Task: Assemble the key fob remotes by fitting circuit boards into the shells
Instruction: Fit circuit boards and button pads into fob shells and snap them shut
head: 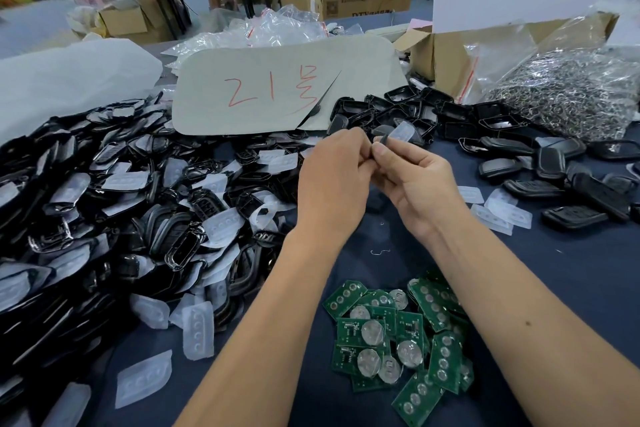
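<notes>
My left hand (pixel 334 180) and my right hand (pixel 412 180) meet above the dark table, and together they pinch a black key fob shell (pixel 381 140) that is mostly hidden by my fingers. A translucent rubber button pad (pixel 403 132) shows just above my right thumb. Below my forearms lies a heap of green circuit boards (pixel 398 333), several with coin cells. A large pile of black shells and clear pads (pixel 114 211) fills the left side. More black shell halves (pixel 398 107) lie just beyond my hands.
Closed black fobs (pixel 561 180) lie scattered at the right. A grey card with red writing (pixel 277 90) lies behind my hands. A bag of metal key rings (pixel 568 94) and a cardboard box (pixel 446 45) stand at the back right. A white bag (pixel 69 80) is at the left.
</notes>
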Tool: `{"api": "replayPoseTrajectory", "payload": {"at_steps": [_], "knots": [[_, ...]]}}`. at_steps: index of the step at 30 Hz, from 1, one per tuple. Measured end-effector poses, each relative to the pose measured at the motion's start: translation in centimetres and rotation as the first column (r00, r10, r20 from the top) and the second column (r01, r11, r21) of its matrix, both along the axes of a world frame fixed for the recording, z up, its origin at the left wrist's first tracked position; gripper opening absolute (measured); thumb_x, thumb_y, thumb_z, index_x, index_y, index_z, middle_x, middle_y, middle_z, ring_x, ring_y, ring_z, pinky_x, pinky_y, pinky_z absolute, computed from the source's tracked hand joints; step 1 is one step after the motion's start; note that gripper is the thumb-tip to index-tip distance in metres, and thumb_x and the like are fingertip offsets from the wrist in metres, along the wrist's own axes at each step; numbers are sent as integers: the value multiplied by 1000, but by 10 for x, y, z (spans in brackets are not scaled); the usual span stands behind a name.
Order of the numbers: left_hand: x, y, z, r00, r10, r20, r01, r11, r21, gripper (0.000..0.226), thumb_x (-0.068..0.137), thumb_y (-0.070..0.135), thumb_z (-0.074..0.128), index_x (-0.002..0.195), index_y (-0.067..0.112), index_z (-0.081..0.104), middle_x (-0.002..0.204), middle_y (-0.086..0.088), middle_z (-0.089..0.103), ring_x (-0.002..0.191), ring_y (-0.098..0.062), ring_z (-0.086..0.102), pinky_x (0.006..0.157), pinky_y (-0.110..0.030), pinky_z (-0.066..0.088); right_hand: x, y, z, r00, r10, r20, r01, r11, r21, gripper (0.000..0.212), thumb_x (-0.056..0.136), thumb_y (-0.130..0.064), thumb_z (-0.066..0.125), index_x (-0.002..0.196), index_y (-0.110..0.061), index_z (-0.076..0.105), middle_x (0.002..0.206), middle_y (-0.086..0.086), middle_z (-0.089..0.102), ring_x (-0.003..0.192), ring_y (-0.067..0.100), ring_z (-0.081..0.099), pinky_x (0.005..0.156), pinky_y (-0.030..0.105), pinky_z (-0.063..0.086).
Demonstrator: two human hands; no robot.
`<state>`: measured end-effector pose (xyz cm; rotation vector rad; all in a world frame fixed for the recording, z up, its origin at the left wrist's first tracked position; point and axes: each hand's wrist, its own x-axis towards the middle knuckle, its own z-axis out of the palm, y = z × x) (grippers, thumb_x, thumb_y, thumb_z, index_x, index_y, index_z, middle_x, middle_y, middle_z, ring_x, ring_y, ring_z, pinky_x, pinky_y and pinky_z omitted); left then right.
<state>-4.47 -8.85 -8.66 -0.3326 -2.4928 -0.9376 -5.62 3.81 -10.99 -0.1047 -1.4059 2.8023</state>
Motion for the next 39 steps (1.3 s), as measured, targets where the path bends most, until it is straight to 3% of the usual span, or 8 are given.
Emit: {"api": "replayPoseTrajectory", "payload": {"at_steps": [6, 8, 11, 21, 25, 29, 33, 39], "knots": [[1, -17, 12, 985, -85, 151, 30, 942, 335, 26, 89, 42, 76, 79, 19, 68, 65, 7, 66, 58, -8, 57, 62, -28, 54, -3, 14, 4, 990, 138, -1, -137, 976, -169, 27, 96, -16, 61, 114, 3, 67, 104, 14, 77, 99, 26, 75, 85, 34, 62], [-5, -26, 10, 957, 33, 287, -82, 984, 161, 39, 95, 49, 64, 79, 13, 66, 69, 0, 68, 62, -17, 62, 69, -43, 57, -3, 17, 5, 980, 199, -12, -194, 936, -293, 32, 96, -20, 58, 116, 4, 65, 110, 15, 76, 106, 27, 74, 90, 36, 61], [-4, -30, 5, 896, 152, 417, -107, 986, -130, 36, 85, 43, 77, 86, 9, 66, 78, -6, 71, 81, -23, 66, 77, -41, 56, -3, 20, 5, 966, 255, -33, -251, 905, -343, 35, 96, -23, 56, 120, 1, 66, 118, 12, 74, 113, 26, 71, 97, 38, 59], [-3, -20, 6, 821, 65, 567, 100, 962, -255, 33, 84, 31, 84, 92, 6, 65, 87, -10, 71, 76, -31, 67, 80, -47, 61, -3, 23, 2, 964, 261, -59, -266, 913, -310, 33, 98, -22, 57, 124, -3, 67, 122, 8, 72, 111, 22, 68, 100, 40, 57], [-6, -20, -2, 814, -9, 580, -51, 995, 86, 27, 92, 25, 77, 87, 6, 58, 78, -6, 63, 51, -25, 70, 61, -43, 64, -5, 26, 0, 967, 248, -50, -253, 931, -263, 33, 95, -19, 58, 123, -3, 66, 119, 10, 72, 107, 22, 69, 96, 37, 59], [-8, -19, -8, 827, -136, 546, -274, 750, 602, 20, 96, 19, 73, 92, 9, 57, 98, -16, 59, 46, -17, 67, 57, -35, 63, -8, 28, -2, 967, 253, -28, -255, 965, -65, 35, 92, -16, 60, 123, -3, 66, 112, 9, 73, 105, 23, 71, 100, 37, 57], [-11, -21, -7, 823, -197, 532, -337, 586, 737, 8, 96, 1, 69, 95, 3, 61, 103, -20, 66, 54, -15, 71, 62, -28, 62, -8, 25, -4, 962, 274, -12, -272, 959, 73, 31, 88, -18, 63, 116, -7, 71, 105, 9, 72, 105, 22, 69, 100, 37, 55], [-11, -25, -6, 813, -250, 526, -340, 529, 778, 10, 91, -9, 68, 97, -2, 64, 86, -10, 72, 57, -16, 73, 67, -30, 64, -7, 22, -4, 956, 293, -27, -288, 950, 118, 32, 90, -19, 64, 118, -6, 72, 106, 6, 71, 95, 16, 67, 87, 29, 59]]}}
